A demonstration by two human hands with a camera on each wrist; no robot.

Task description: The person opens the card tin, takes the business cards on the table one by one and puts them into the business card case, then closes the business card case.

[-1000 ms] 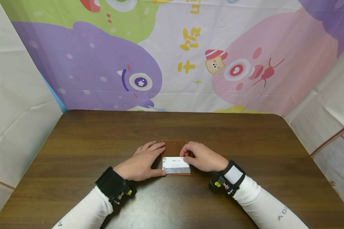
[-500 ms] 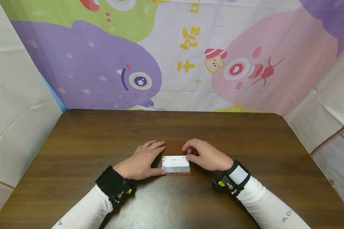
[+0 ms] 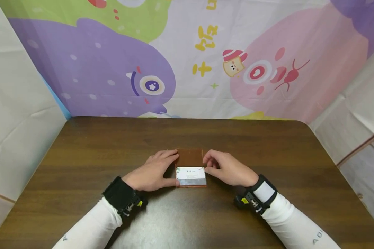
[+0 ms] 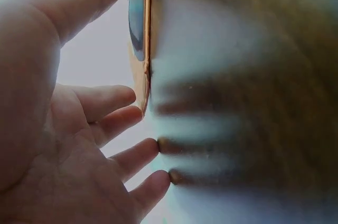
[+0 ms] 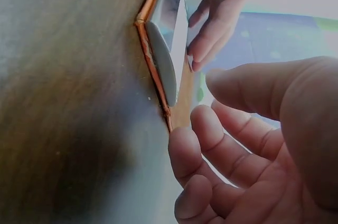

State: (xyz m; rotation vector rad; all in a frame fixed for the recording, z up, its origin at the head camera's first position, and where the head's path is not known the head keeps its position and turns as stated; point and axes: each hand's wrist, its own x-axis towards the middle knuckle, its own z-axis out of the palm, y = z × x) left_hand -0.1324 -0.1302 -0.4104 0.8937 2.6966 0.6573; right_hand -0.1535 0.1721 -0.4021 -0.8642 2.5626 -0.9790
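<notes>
A brown card case (image 3: 189, 157) lies unfolded on the table in the head view. Its near half has a silvery metal holder (image 3: 191, 182), with a white printed card (image 3: 190, 172) showing at the top. Along the left side rests my left hand (image 3: 151, 171), its fingertips at the far left edge and its thumb at the near left corner. Beside the right edge is my right hand (image 3: 229, 167), fingers loosely bent and nothing held. In the right wrist view its thumb and fingertips stand apart, close to the case's orange-brown edge (image 5: 150, 60).
The dark wooden table (image 3: 118, 138) stretches out on all sides of the case. At its far edge hangs a cartoon-printed cloth (image 3: 187, 62), with white cloth panels (image 3: 25, 97) at the sides.
My right hand has drawn away to the right, off the card and past the case's right edge. The left hand has stayed in place. The head view has tipped up slightly.
</notes>
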